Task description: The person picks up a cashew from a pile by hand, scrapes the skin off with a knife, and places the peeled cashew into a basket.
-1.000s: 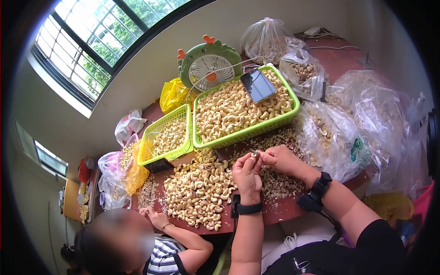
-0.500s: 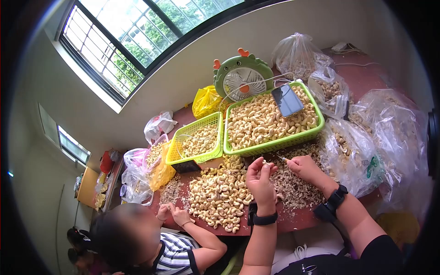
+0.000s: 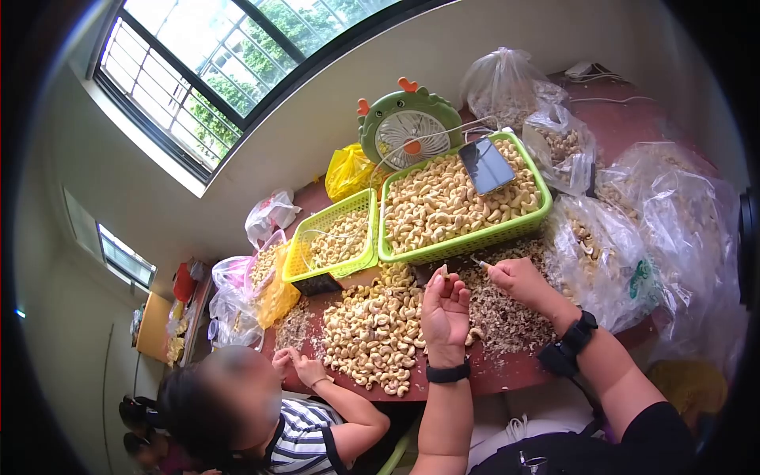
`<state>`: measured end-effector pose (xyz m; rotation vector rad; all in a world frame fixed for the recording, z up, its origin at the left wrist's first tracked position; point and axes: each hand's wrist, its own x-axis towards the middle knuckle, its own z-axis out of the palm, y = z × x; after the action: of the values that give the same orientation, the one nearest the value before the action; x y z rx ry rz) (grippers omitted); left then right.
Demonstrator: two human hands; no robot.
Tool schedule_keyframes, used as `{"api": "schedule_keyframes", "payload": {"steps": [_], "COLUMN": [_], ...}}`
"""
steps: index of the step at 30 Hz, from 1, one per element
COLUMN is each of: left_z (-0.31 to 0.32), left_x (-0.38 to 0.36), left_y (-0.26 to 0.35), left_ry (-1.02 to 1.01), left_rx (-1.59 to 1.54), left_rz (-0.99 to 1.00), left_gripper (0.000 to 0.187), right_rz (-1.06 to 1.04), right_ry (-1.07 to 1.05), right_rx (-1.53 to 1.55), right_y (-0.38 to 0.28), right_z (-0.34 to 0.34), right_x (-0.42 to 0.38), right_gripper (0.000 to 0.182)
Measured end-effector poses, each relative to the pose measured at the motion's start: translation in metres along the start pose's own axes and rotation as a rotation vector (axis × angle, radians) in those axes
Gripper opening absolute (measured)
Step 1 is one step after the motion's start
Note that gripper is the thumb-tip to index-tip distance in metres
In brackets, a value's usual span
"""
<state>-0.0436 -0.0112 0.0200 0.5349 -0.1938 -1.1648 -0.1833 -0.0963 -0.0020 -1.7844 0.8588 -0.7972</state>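
Note:
My left hand (image 3: 446, 311) is turned palm up, pinching a cashew nut (image 3: 444, 271) between thumb and fingertips. To its right, my right hand (image 3: 518, 284) is closed on a small knife (image 3: 480, 262), whose thin blade points left toward the nut but stays apart from it. Below my right hand spreads a heap of brown skin scraps (image 3: 507, 321). Left of my left hand lies a large pile of cashews (image 3: 372, 332) on the red table (image 3: 507, 382). Most of the knife's handle is hidden in my fingers.
Beyond the hands stand a green basket (image 3: 467, 247) of cashews with a phone (image 3: 486, 166) on top, and a yellow basket (image 3: 297, 277). A dinosaur-shaped fan (image 3: 412, 131) is behind. Plastic bags (image 3: 606, 253) crowd the right. A co-worker's hands (image 3: 305, 367) are at left.
My left hand has rolled so its palm faces up, with the cashew lifted at its fingertips. The knife has drawn slightly apart from it. The whole view has shifted a little.

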Motion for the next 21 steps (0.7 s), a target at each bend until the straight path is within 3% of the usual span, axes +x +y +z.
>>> {"api": "schedule_keyframes", "payload": {"steps": [10, 21], "left_z": [-0.013, -0.016], "left_x": [0.016, 0.02], "left_y": [-0.021, -0.026], "left_ry": [0.071, -0.01], "left_rx": [0.187, 0.206], "left_rz": [-0.021, -0.016], "left_gripper": [0.013, 0.01], "right_rz": [0.009, -0.015], "right_ry": [-0.005, -0.053], "right_rx": [-0.036, -0.05], "right_y": [-0.008, -0.008], "right_z": [0.0, 0.009], "right_x": [-0.003, -0.003], "right_gripper": [0.037, 0.036]}}
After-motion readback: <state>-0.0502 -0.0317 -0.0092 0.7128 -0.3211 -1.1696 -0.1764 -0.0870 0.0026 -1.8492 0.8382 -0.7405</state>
